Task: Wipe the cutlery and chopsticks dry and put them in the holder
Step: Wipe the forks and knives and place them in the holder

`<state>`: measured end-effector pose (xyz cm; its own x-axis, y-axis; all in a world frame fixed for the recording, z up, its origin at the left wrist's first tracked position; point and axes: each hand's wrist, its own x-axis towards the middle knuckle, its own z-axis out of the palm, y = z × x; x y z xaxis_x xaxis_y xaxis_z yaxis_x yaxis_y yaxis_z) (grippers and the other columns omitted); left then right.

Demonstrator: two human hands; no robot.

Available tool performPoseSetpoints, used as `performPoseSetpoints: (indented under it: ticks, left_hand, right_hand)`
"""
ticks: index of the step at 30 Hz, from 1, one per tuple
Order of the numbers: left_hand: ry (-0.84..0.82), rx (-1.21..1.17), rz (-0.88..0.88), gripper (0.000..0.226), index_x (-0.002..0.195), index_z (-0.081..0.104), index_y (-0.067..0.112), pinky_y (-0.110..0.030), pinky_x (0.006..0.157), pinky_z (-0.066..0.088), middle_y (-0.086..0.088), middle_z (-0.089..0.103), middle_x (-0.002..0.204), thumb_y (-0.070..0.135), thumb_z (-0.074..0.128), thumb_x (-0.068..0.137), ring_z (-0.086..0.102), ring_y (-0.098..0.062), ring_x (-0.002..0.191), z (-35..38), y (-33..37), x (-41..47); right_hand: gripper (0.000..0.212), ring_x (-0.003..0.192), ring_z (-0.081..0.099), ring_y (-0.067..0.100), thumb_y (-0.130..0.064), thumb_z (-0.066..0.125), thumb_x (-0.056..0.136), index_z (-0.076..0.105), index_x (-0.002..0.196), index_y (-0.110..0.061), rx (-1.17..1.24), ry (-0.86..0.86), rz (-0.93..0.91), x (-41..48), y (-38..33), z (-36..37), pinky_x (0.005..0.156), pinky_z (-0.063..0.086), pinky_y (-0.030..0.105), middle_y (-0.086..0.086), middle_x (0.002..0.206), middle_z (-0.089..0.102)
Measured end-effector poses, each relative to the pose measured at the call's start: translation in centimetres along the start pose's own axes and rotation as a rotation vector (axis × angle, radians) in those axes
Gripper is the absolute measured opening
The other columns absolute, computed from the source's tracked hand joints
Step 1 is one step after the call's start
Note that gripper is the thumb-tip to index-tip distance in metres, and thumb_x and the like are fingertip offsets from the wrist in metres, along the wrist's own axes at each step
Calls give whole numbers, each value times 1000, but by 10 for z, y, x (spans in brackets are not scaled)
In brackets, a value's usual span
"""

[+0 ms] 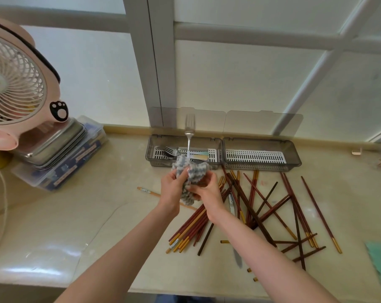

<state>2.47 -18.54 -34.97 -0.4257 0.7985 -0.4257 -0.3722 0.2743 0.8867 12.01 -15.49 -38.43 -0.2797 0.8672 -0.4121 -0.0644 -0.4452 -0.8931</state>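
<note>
i am holding a grey-and-white striped cloth (pixel 190 171) bunched between both hands above the counter (pixel 76 215). my left hand (pixel 173 190) is curling round its left side, fingers closed on the fabric. my right hand (pixel 208 191) is gripping it from the right and below. a fork (pixel 189 127) is sticking up out of the cloth, tines upward. its handle end is buried in the folds, so i cannot tell which fingers are pressing it. just behind, the holder's left tray (pixel 150 149), lid open, is holding several forks (pixel 169 152) lying flat. the right tray (pixel 294 154) beside it is showing its white slatted insert. the chopsticks (pixel 261 204) are lying scattered on the counter to my right, some bundled beneath my right wrist, with a knife (pixel 237 260) among them. a pink fan (pixel 17 84) is standing at far left.
</note>
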Motion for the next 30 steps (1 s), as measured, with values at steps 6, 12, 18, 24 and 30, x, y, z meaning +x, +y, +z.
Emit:
performPoseSetpoints:
  ticks: [6, 12, 18, 24, 30]
  left_hand:
    - [-119, 75, -55, 16, 102, 58, -6, -21, 53, 54, -12, 67, 85, -7, 52, 88, 69, -17, 70, -12, 3, -2]
    - [96, 323, -101, 11, 89, 62, 0, -28, 62, 51, -16, 66, 88, -2, 67, 79, 63, -23, 76, -22, 1, 16]
    - [164, 562, 40, 17, 95, 69, 4, -40, 77, 56, -13, 68, 91, 15, 68, 82, 65, -25, 84, -26, 5, 31]
    - [84, 712, 82, 19, 91, 68, 4, -38, 78, 54, -10, 66, 88, 21, 67, 84, 61, -22, 83, -18, 3, 29]
    - [30, 518, -179, 25, 82, 59, 5, -42, 72, 54, -18, 63, 82, 29, 61, 88, 60, -24, 75, -36, 3, 31]
  right_hand:
    - [50, 106, 62, 21, 7, 62, 84, 56, 124, -22, -252, -110, -145, 12, -1, -3, 70, 59, 30, 4, 118, 62]
    - [8, 64, 68, 21, -3, 61, 87, 66, 82, -3, -709, -232, -140, 20, -10, -10, 60, 59, 39, 14, 79, 68]
    - [34, 85, 57, 8, -41, 70, 79, 62, 108, -25, -728, -200, -167, 30, -22, -11, 75, 49, 27, -6, 99, 61]
    - [20, 59, 56, 4, -23, 57, 94, 72, 99, -11, -297, -158, -11, 56, -40, 9, 49, 43, 16, -5, 78, 67]
    - [17, 50, 55, 8, -18, 46, 99, 61, 94, -10, -303, -68, -185, 101, -66, 27, 45, 44, 18, 6, 78, 66]
